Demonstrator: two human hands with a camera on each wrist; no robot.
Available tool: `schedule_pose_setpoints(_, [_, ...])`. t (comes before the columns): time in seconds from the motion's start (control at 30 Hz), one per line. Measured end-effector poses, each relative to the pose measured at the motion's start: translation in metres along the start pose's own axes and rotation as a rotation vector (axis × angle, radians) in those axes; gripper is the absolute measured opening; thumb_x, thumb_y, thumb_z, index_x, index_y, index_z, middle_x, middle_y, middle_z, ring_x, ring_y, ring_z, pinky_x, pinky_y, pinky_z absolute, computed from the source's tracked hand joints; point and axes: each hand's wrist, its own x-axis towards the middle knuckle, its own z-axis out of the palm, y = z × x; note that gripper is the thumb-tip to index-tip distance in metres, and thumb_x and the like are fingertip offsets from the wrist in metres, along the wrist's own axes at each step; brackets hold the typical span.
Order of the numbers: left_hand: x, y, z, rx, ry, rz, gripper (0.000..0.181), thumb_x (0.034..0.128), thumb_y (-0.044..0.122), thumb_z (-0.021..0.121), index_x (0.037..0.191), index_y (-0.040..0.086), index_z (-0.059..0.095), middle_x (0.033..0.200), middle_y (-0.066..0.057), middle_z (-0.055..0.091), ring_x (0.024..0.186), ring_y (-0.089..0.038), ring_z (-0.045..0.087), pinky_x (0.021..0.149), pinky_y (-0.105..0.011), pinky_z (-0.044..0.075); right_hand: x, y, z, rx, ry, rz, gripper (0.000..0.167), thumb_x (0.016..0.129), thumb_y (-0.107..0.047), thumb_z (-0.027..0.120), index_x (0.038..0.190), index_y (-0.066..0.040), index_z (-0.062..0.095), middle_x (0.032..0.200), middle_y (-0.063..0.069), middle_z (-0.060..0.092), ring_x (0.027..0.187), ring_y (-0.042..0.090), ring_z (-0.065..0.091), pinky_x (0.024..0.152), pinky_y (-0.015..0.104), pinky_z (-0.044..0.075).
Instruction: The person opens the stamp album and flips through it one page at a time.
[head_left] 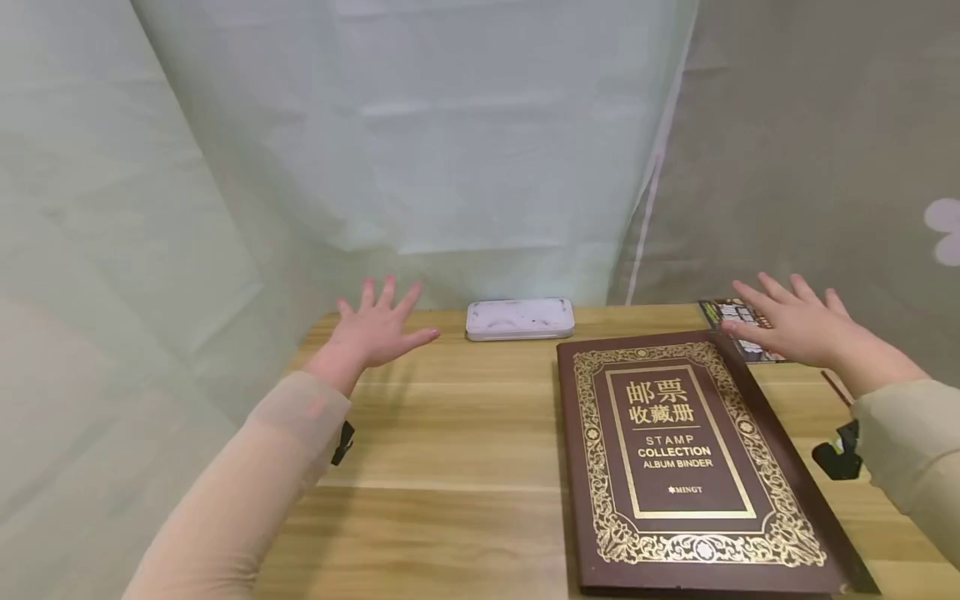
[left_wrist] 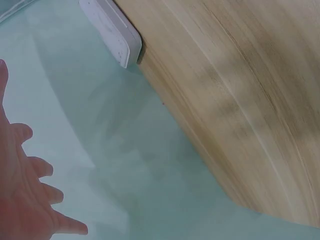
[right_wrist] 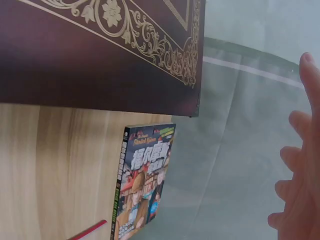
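Observation:
My left hand [head_left: 372, 330] hovers above the far left part of the wooden table, fingers spread, holding nothing. Over at the right, my right hand [head_left: 798, 323] is raised with its fingers apart and nothing in it. Below and beside that hand lies a closed brown stamp album [head_left: 675, 458] with gold ornament and lettering. A small book with a colourful cover [right_wrist: 145, 180] lies past the album's far right corner, partly hidden by the right hand in the head view. Between the hands, at the far edge, sits a white flat case [head_left: 520, 318].
The wooden tabletop [head_left: 442, 467] carries all these things. A thin red stick [right_wrist: 89, 230] lies near the small book. Black clip-like pieces show by the left sleeve [head_left: 285, 442] and the right sleeve [head_left: 907, 442]. Pale cloth [head_left: 450, 150] hangs behind the table.

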Motion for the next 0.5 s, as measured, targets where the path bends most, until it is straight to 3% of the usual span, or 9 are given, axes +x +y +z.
schedule_pose_setpoints(0.13, [0.002, 0.006, 0.000, -0.003, 0.004, 0.021, 0.092, 0.0842, 0.076, 0.028, 0.152, 0.022, -0.001, 0.153, -0.021, -0.007, 0.135, -0.048, -0.011, 0.092, -0.077, 0.004, -0.001, 0.002, 0.004, 0.045, 0.017, -0.023, 0.083, 0.093, -0.059, 0.039, 0.152, -0.012, 0.005, 0.150, 0.031, 0.002, 0.129, 0.059, -0.005, 0.092, 0.074, -0.004])
schedule_pose_setpoints(0.23, [0.003, 0.010, 0.001, -0.011, 0.002, 0.045, 0.091, 0.0851, 0.075, 0.031, 0.152, 0.022, 0.000, 0.154, -0.021, -0.007, 0.136, -0.048, -0.010, 0.092, -0.076, 0.005, -0.003, 0.004, 0.007, 0.155, 0.025, -0.071, 0.084, 0.092, -0.050, 0.051, 0.151, -0.006, 0.010, 0.149, 0.032, 0.003, 0.131, 0.056, -0.006, 0.094, 0.073, 0.001])
schedule_pose_setpoints(0.37, [0.004, 0.016, 0.002, -0.016, 0.002, 0.069, 0.090, 0.0862, 0.072, 0.034, 0.152, 0.021, 0.001, 0.154, -0.021, -0.006, 0.136, -0.047, -0.008, 0.094, -0.075, 0.008, -0.008, 0.006, 0.013, 0.261, 0.042, -0.122, 0.086, 0.089, -0.040, 0.062, 0.149, -0.001, 0.015, 0.147, 0.033, 0.015, 0.131, 0.054, 0.016, 0.096, 0.068, 0.019])
schedule_pose_setpoints(0.5, [0.006, 0.021, 0.002, -0.023, 0.009, 0.088, 0.090, 0.0862, 0.072, 0.034, 0.152, 0.021, 0.001, 0.154, -0.020, -0.007, 0.136, -0.046, -0.009, 0.095, -0.074, 0.007, -0.012, 0.009, 0.023, 0.258, 0.054, -0.131, 0.080, 0.090, -0.038, 0.061, 0.147, 0.001, 0.022, 0.135, 0.033, 0.039, 0.113, 0.051, 0.045, 0.085, 0.061, 0.037])
